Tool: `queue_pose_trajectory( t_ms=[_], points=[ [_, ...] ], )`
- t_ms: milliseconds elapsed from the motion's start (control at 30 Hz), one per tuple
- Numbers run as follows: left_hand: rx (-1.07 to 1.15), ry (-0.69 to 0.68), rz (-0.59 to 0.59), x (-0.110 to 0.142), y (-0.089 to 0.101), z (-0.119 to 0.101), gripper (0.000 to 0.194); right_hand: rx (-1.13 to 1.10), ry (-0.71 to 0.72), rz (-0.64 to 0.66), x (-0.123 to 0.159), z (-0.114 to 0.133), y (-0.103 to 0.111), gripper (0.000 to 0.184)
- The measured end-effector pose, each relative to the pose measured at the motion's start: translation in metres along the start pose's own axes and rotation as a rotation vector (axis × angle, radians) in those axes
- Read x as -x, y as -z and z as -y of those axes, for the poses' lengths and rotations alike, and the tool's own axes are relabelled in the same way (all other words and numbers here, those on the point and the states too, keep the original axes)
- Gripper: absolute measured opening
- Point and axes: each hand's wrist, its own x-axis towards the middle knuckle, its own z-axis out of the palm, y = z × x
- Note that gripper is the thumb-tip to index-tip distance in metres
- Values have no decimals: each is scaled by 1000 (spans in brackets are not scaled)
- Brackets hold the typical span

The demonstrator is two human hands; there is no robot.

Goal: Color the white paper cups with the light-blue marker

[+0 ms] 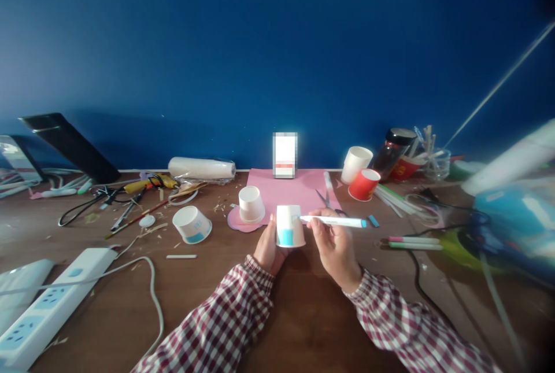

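Note:
My left hand is closed around the side and base of a white paper cup, held upside down with its rim downward. A light blue patch colours the cup's lower front, and a small blue outline shows higher up. Between the fingers of my right hand is a white marker with a blue end; its tip meets the cup's right side. Left of my hands, another upturned paper cup stands on a pink shape, and a third cup with blue drawing rests on the table.
Pink paper with scissors lies behind my hands. To the right are a red cup, a white cup, markers and a dark jar. A power strip with its cord occupies the left; wrapped cups lie near the wall.

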Motion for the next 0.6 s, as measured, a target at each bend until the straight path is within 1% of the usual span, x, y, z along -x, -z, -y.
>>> queue_pose_trajectory(
  t_ms=[367,500,600],
  points=[
    [-7,-2,-11,0,2,0,58,20,19,28,0,4,0,17],
    [-12,2,-8,0,3,0,55,10,21,40,0,4,1,16],
    [-16,4,-18,-1,2,0,53,-22,5,20,1,4,0,14]
  ],
)
